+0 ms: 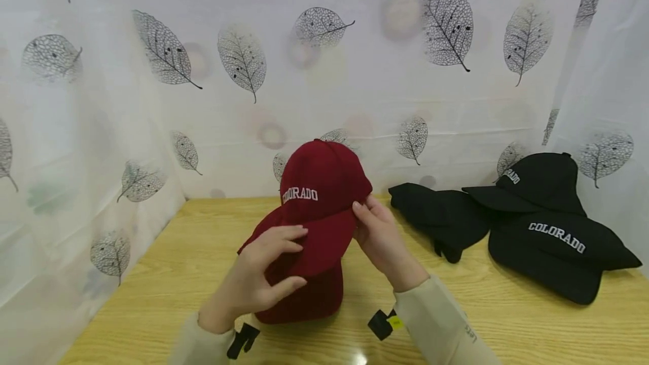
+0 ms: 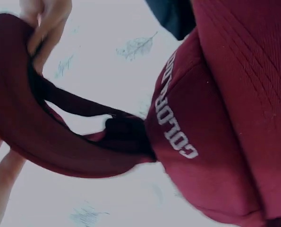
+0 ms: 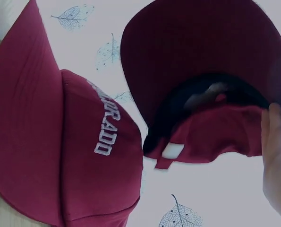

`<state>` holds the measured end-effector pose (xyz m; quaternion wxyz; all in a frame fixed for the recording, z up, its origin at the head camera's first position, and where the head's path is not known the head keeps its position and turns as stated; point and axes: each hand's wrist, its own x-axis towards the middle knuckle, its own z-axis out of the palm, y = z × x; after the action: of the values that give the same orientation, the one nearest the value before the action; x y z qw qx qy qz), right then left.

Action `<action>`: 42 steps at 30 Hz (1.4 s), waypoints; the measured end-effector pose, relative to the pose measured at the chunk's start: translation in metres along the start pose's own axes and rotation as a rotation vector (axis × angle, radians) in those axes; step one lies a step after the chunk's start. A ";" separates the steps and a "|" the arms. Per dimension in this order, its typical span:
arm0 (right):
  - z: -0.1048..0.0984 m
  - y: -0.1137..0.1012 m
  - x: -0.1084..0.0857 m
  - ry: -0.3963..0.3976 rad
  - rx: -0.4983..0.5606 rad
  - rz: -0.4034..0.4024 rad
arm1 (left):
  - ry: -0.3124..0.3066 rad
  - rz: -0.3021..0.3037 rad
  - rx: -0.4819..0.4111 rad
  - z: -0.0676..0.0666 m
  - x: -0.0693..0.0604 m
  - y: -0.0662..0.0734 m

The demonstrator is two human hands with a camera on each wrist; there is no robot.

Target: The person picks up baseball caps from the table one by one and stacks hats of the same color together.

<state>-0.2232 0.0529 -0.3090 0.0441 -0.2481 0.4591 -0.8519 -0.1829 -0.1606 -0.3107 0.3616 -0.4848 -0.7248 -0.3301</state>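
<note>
Two red baseball caps with white COLORADO lettering are in front of me. My right hand [image 1: 380, 235] pinches the rim of the upper red cap [image 1: 324, 173] at its right side; the right wrist view shows the underside of its brim [image 3: 201, 42] and the hand [image 3: 277, 156] at its edge. My left hand [image 1: 258, 269] lies over the left part of that brim, fingers extended and thumb apart; whether it touches is unclear. Below, the lower red cap [image 1: 309, 297] is on the table, partly covered in the head view; its lettered front [image 3: 107, 161] shows in the right wrist view.
Several black caps lie at the right of the wooden table [image 1: 507, 320]: one [image 1: 441, 218] on its side, one [image 1: 537, 185] leaning on a lettered one [image 1: 563, 246]. A leaf-print curtain [image 1: 355, 89] hangs behind. Black straps [image 1: 243, 339] show near my wrists.
</note>
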 end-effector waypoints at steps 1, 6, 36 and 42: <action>0.000 -0.001 0.000 -0.014 0.013 -0.004 | 0.051 -0.078 -0.062 -0.003 -0.001 -0.003; 0.000 -0.007 -0.003 -0.096 0.081 -0.015 | 0.313 -0.782 -0.297 -0.018 -0.008 -0.019; -0.008 0.004 0.005 0.115 -0.100 0.222 | 0.479 -1.171 -0.873 -0.020 -0.026 -0.039; -0.012 0.009 0.007 0.171 -0.234 0.275 | 0.246 -1.246 -0.827 -0.028 -0.029 -0.044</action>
<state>-0.2360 0.0553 -0.3190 0.0918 -0.1133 0.5866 -0.7966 -0.2107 -0.2103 -0.3261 -0.0248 -0.0415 -0.6363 -0.7699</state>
